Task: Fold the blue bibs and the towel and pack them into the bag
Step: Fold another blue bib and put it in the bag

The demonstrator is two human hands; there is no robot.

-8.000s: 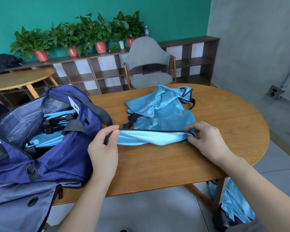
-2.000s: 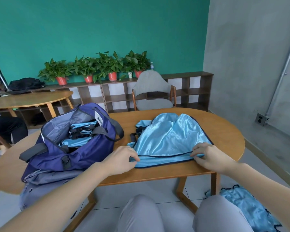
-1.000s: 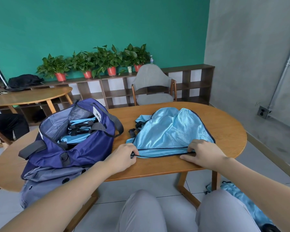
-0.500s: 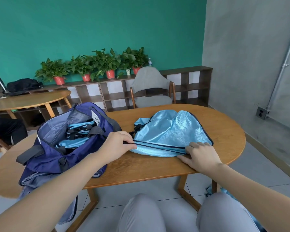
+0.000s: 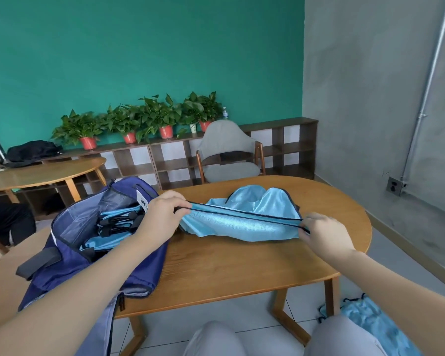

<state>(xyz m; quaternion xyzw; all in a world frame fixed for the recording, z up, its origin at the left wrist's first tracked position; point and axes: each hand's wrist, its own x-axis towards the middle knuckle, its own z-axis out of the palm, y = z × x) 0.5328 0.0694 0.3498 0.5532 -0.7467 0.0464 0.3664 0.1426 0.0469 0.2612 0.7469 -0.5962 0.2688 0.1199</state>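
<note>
On the wooden table [image 5: 242,273] right in front of me, the blue bib [image 5: 242,222] is mid-fold: I've got its dark-trimmed edge lifted off the tabletop and stretched tight between both hands, with the rest of the shiny fabric sagging below and bunched up behind. My left hand [image 5: 162,214] is pinching the left end of that trim, hovering just over the rim of the open navy bag [image 5: 70,258], and my right hand [image 5: 324,235] has its fingers curled round the right end near the table's far side. The bag sits on the table's left end, zip wide open, already stuffed with folded blue bibs [image 5: 116,222] and their black straps. More blue fabric [image 5: 370,322] is down on the floor by the table leg, so I'd guess there's plenty left to do, and I can't pick out the towel anywhere. What worries me here: this stuff looks slippery, so if either pinch lets go a bit the fold will probably slide crooked or the whole thing slumps back into a heap. The straps could also snag on the bag's zip or the ones already packed when I swing it over. And the bag hangs over the table edge a fair bit, so shoving things in hard could tip it off.
</note>
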